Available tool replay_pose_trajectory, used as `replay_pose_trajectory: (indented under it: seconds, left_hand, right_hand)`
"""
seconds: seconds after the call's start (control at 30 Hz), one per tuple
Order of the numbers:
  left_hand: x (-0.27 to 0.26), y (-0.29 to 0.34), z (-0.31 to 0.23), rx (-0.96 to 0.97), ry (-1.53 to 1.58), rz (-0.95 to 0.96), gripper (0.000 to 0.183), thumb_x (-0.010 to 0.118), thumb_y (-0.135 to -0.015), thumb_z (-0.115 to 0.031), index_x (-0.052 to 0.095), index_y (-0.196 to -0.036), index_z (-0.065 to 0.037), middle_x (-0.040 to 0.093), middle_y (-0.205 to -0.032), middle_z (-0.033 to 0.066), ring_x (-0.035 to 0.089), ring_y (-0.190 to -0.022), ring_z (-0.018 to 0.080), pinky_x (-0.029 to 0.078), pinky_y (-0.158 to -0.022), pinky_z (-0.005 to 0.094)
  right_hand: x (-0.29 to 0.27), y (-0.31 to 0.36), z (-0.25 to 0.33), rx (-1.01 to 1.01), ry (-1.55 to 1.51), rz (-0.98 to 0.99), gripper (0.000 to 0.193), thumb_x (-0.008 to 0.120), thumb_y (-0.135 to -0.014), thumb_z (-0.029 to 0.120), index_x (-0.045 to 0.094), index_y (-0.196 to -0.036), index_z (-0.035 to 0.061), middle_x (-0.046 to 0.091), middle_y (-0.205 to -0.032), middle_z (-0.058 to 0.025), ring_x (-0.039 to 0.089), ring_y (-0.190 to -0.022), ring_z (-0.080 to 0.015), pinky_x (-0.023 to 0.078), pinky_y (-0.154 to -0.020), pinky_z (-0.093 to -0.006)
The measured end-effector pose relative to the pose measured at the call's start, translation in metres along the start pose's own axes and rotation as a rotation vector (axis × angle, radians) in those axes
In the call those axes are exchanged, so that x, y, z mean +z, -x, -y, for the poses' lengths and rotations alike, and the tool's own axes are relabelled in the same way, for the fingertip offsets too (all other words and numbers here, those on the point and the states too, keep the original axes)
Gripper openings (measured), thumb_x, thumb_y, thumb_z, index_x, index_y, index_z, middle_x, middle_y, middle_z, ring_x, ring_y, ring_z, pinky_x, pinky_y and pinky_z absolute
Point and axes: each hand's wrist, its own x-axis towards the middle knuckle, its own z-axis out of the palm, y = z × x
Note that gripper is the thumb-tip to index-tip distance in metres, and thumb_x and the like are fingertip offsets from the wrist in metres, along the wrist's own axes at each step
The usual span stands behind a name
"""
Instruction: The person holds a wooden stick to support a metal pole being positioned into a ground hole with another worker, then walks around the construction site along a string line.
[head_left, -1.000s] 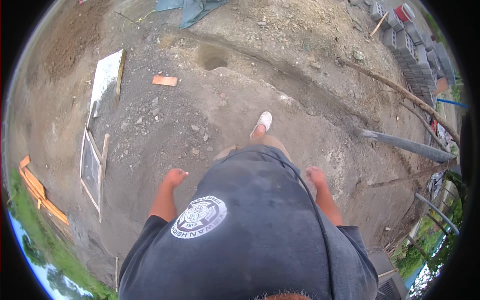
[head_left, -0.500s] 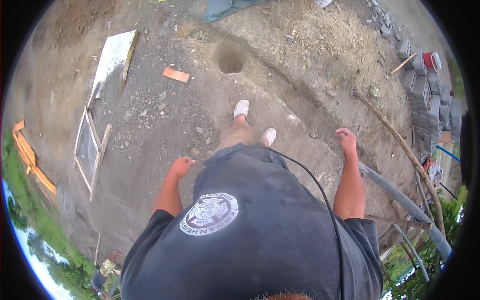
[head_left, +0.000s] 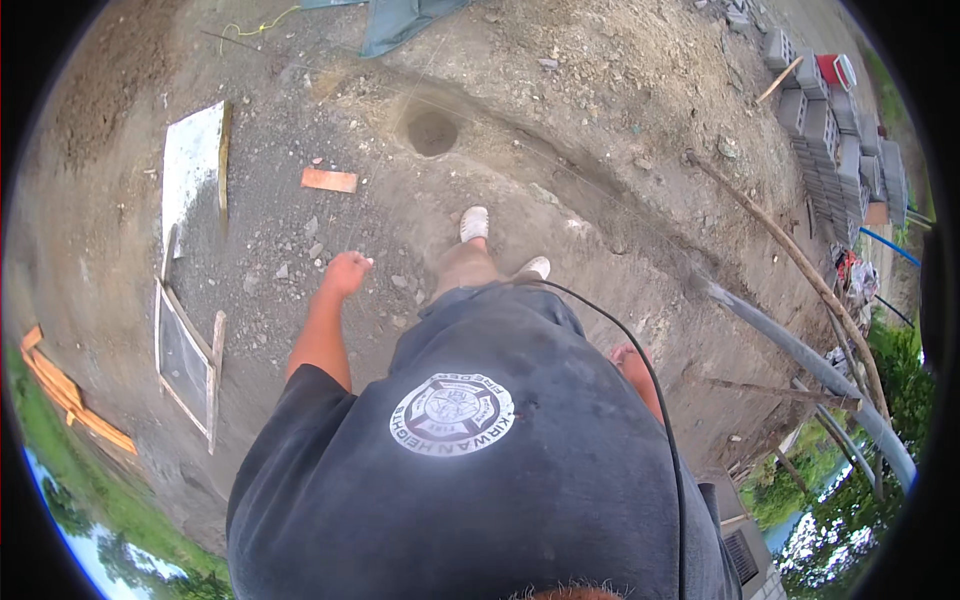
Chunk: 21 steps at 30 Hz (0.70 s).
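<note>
My left hand hangs over the gravelly ground to the left of my legs, its fingers curled in, and I see nothing in it. Lower and on the other side, my right hand is close beside my dark shirt. Its fingers look curled too, with no object showing. A black cable runs down over the shirt past that hand. Below me are my white clogs, the left one further forward. Ahead of them is a round hole dug in the dirt.
A shallow trench runs from the hole toward the right. An orange brick and loose stones lie left. Further left are a white board and a framed mesh screen. A wooden pole, a grey pipe and stacked concrete blocks stand right.
My left hand has swung forward and up, while my right hand has dropped back beside my shirt. The ground items at left have shifted slightly in view as my body turned.
</note>
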Motion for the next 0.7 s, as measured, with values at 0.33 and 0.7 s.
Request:
replay_pose_trajectory:
  seconds: [0.33,0.7]
  left_hand:
    - [0.02,-0.08,-0.063,0.601,-0.696,0.215,0.041,0.046,-0.084,-0.037,0.063,-0.077,0.0,0.061,-0.082,0.0218,0.057,-0.082,0.0391,0.042,-0.075,0.0474]
    - [0.113,-0.078,-0.242,0.862,-1.112,0.355,0.047,0.036,-0.088,-0.036,0.063,-0.068,-0.003,0.062,-0.069,0.0164,0.06,-0.074,0.0332,0.042,-0.071,0.0452]
  right_hand:
    - [0.0,0.026,-0.004,-0.413,-0.308,-0.275,0.01,0.049,-0.067,0.0,0.059,-0.063,0.0016,0.064,-0.087,-0.0109,0.058,-0.087,-0.0196,0.043,-0.078,-0.0281]
    - [0.13,0.12,-0.348,0.15,-0.629,-0.57,0.016,0.053,-0.071,0.012,0.066,-0.079,0.0071,0.063,-0.075,-0.0101,0.059,-0.071,-0.0211,0.046,-0.065,-0.0338]
